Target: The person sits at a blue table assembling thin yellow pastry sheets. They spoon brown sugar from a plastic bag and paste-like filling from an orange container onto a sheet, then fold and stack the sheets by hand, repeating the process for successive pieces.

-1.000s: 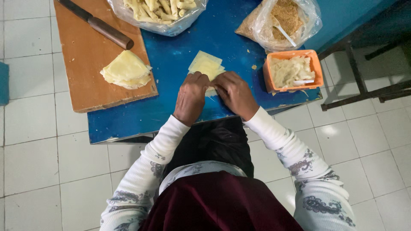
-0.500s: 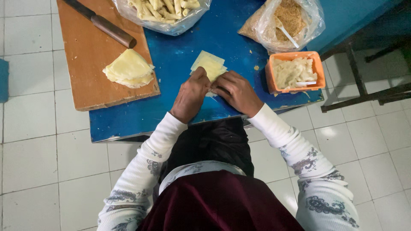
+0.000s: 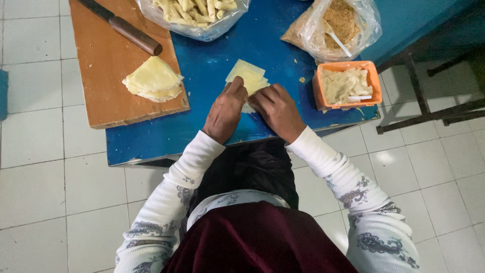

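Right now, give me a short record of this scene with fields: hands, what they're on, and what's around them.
left hand: pressed on the pale wrapper sheet, fingers curled over its near edge
right hand: on the same sheet, fingertips meeting the left hand's
surface: blue table
left of hands: wooden board with a stack of wrappers and a knife
right of hands: orange tub of filling
far edge: bag of finished rolls, bag of crumbs
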`<move>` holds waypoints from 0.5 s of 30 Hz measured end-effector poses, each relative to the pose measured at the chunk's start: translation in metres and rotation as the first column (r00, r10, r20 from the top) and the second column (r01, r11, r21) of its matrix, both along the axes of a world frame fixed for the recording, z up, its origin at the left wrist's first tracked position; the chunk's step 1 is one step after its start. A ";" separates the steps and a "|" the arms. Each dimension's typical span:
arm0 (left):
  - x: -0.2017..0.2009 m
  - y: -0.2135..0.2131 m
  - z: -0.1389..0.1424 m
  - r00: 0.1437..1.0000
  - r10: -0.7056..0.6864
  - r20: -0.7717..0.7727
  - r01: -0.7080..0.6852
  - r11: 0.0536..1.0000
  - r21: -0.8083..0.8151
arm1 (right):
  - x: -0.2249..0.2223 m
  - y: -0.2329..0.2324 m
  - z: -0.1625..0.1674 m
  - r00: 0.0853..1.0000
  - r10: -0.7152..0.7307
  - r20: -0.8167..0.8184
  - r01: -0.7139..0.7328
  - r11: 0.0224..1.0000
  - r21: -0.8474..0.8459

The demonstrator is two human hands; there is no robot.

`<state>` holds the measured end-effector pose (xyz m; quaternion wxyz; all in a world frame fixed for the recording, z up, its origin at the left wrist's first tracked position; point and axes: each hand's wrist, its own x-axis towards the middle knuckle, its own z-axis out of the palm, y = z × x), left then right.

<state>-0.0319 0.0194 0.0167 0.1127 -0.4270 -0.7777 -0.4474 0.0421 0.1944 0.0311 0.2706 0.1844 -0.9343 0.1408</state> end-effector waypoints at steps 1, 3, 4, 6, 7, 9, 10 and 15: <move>0.001 -0.001 0.000 1.000 0.013 -0.023 -0.013 1.000 0.002 | 0.000 -0.001 0.000 1.000 -0.011 -0.011 0.012 0.999 0.043; 0.007 -0.004 0.002 0.998 0.051 0.029 -0.051 0.999 -0.004 | 0.003 -0.004 0.001 0.998 -0.056 -0.033 0.059 0.991 0.118; 0.012 -0.007 0.002 0.996 0.070 0.058 -0.070 0.998 -0.008 | 0.006 -0.006 0.000 0.996 -0.078 -0.042 0.083 0.985 0.154; 0.024 -0.012 0.003 0.994 0.107 -0.007 -0.107 0.994 0.003 | 0.014 -0.009 0.000 0.991 -0.127 -0.047 0.134 0.976 0.173; 0.030 -0.015 0.003 0.991 0.125 -0.038 -0.125 0.992 0.007 | 0.017 -0.011 -0.001 0.987 -0.152 -0.048 0.159 0.971 0.181; 0.039 -0.021 0.003 0.991 0.131 -0.023 -0.133 0.989 -0.070 | 0.019 -0.014 -0.002 0.983 -0.180 -0.042 0.185 0.964 0.192; 0.042 -0.022 0.003 0.991 0.133 -0.019 -0.134 0.985 -0.109 | 0.018 -0.015 -0.002 0.980 -0.196 -0.041 0.200 0.960 0.197; 0.050 -0.021 0.001 0.976 0.136 -0.169 -0.164 0.972 -0.166 | 0.000 -0.013 -0.003 0.968 -0.248 -0.038 0.248 0.928 0.280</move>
